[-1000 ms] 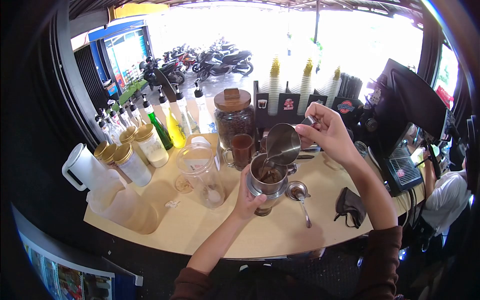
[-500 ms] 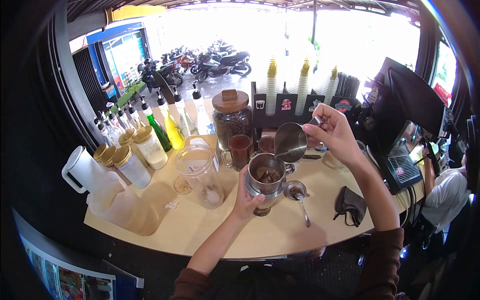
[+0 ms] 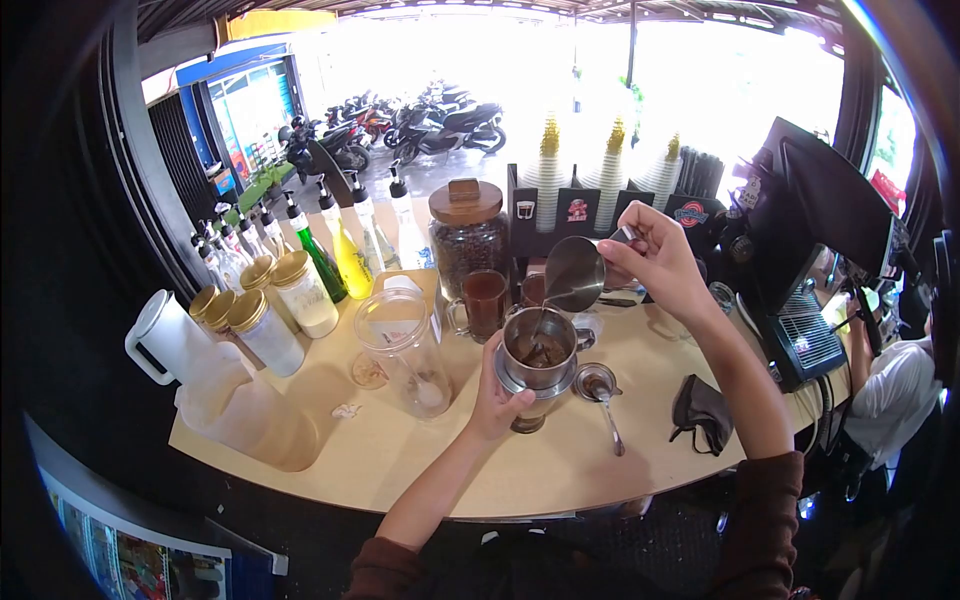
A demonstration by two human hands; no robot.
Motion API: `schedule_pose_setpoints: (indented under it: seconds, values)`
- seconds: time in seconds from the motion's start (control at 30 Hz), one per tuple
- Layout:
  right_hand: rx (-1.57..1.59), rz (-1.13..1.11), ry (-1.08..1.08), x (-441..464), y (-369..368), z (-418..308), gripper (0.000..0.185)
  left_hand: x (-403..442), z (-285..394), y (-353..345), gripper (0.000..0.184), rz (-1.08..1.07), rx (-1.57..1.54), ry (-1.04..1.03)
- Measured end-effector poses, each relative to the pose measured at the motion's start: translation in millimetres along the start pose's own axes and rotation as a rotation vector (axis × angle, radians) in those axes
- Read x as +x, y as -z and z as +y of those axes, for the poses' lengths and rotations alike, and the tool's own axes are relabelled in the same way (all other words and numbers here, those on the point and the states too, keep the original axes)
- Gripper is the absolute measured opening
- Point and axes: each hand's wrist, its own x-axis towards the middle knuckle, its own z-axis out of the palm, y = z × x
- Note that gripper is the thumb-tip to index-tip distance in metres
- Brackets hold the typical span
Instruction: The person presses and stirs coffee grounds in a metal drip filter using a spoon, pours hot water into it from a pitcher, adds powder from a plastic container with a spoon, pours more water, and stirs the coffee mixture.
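My left hand point(image 3: 497, 398) is wrapped round the metal drip filter point(image 3: 538, 375), which sits upright on a glass with dark liquid at its bottom point(image 3: 528, 420). Dark coffee and liquid show inside the filter. Above it, my right hand point(image 3: 655, 255) grips the handle of a small metal pitcher point(image 3: 575, 277), tilted left, with a thin stream falling from its lip into the filter. Just right of the filter lies a small metal dish point(image 3: 597, 381) with a spoon point(image 3: 613, 425) resting in it. A mug of brown drink point(image 3: 485, 303) stands behind the filter.
Left of my hands are a clear plastic jar point(image 3: 410, 355), gold-lidded jars point(image 3: 265, 333), a white jug point(image 3: 168, 335) and pump bottles point(image 3: 350, 255). Behind stand a bean jar point(image 3: 467, 235) and stacked cups point(image 3: 603, 195). A black cloth item point(image 3: 704, 413) lies right; a person point(image 3: 890, 385) is farther right.
The stream ran a second ago, was barely visible half a second ago, and shows clearly now. The pitcher has shifted slightly in my right hand's grip; my left hand has stayed on the filter.
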Motion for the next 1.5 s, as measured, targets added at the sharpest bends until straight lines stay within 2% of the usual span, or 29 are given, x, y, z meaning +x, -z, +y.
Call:
schedule_pose_setpoints:
  seconds: [0.27,0.67,0.73,0.87,0.93,0.97,1.07,1.27,1.37,1.43,1.5]
  values:
    - [0.026,-0.007,0.080,0,0,9,0.023,1,0,0,0.098,-0.001,0.012,-0.002]
    - [0.364,0.217,-0.098,-41,31,45,0.019,4,7,-7,0.098,0.012,0.003,-0.024]
    - [0.449,0.352,-0.131,-54,34,62,0.021,2,4,-3,0.098,0.024,0.038,-0.023]
    - [0.527,0.375,-0.180,-90,63,152,0.018,0,5,-3,0.100,0.054,0.081,-0.012]
    - [0.524,0.538,-0.251,-105,66,179,0.021,2,4,-4,0.100,0.055,0.071,-0.021]
    - [0.523,0.532,-0.253,-110,67,190,0.021,2,4,-4,0.100,0.054,0.061,-0.027]
    - [0.517,0.694,-0.265,-119,67,217,0.025,1,8,-8,0.101,0.062,0.054,-0.017]
    - [0.621,0.704,-0.273,-126,55,249,0.021,2,7,-7,0.102,0.067,0.065,-0.008]
    - [0.490,0.747,-0.233,-129,41,244,0.019,-1,6,-4,0.103,0.074,0.096,0.023]
    - [0.525,0.722,-0.236,-138,45,250,0.016,-2,3,-2,0.103,0.080,0.087,0.024]
    - [0.243,0.797,-0.217,-141,49,254,0.015,-3,1,1,0.102,0.069,0.098,0.019]
